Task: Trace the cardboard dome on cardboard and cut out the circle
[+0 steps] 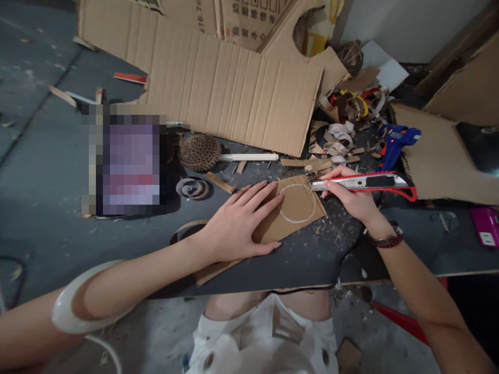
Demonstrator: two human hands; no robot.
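My left hand (241, 223) lies flat with fingers spread on a strip of brown cardboard (268, 228), pressing it to the dark table. Near the strip's right end a circle (297, 221) is drawn in white line. In my right hand (353, 200) is a red and silver utility knife (362, 182), gripped near its front. Its blade end is at the cardboard's right edge, just beside the circle; whether the tip cuts into the board I cannot tell.
Behind my hands leans a large corrugated cardboard sheet (234, 93). A ball of corrugated cardboard (199, 151) on a white stick lies left of centre. To the right are paper scraps (339, 137), a blue glue gun (395, 143) and a purple device (485, 226). A blurred screen (130, 166) stands left.
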